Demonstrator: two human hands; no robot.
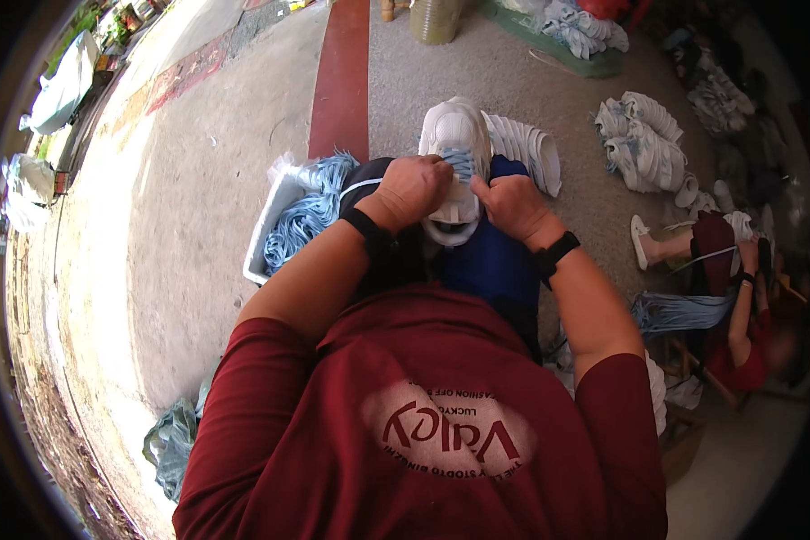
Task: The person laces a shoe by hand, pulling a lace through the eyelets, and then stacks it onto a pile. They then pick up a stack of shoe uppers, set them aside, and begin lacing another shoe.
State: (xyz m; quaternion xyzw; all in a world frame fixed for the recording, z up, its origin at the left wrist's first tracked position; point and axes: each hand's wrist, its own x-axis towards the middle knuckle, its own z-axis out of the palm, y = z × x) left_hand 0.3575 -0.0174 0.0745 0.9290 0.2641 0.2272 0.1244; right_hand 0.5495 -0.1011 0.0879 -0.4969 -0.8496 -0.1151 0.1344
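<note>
Shoe [453, 124] agst curled LH [414, 187] & RH [517, 207]

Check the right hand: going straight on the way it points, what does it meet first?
Likely the white shoe, just ahead of the right hand. Depth is unclear; they may already touch.

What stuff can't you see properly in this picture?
All in the head view:
- What the left hand pinches: hidden by its curled fingers.
- White shoe, underside: hidden by its own upper.
- White box, bottom: covered by blue laces.
- Co-worker, face: blurred.
- Shoe pile, upper right: too dim to count.
</note>
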